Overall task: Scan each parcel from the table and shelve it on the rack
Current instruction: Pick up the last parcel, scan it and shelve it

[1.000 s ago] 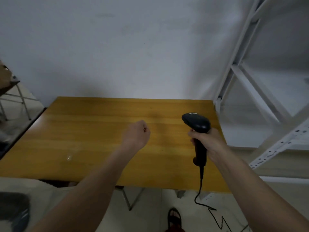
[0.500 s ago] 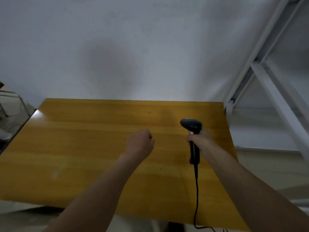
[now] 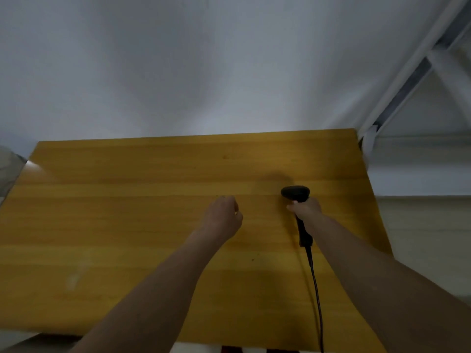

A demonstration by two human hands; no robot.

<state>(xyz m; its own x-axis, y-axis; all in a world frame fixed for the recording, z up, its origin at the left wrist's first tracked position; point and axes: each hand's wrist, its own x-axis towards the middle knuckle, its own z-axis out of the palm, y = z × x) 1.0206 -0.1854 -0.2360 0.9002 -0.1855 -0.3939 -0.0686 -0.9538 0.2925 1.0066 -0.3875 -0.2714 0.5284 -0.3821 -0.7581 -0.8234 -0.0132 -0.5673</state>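
The right hand [image 3: 307, 210] is wrapped around the grip of a black handheld barcode scanner [image 3: 297, 200], holding it upright over the right part of the wooden table [image 3: 127, 225], the scan head tipped toward the far edge and its black cable [image 3: 316, 289] trailing down off the near edge. The left hand [image 3: 224, 216] hangs over the middle of the tabletop, curled into a loose fist with nothing in it. No parcel is in view: the tabletop shows only bare wood, and the white metal rack [image 3: 407, 80] stands just beside the table's far right corner, its shelves mostly out of frame. Whether any parcels remain to be scanned cannot be told from here. The scanner itself looks light and rigid, a hard plastic shell that would take a firm squeeze without harm; the slim handle below the head is the natural place to hold it, as the hand does now, with a finger near the trigger. The cable seems the thing to mind, since it could snag on the table edge.
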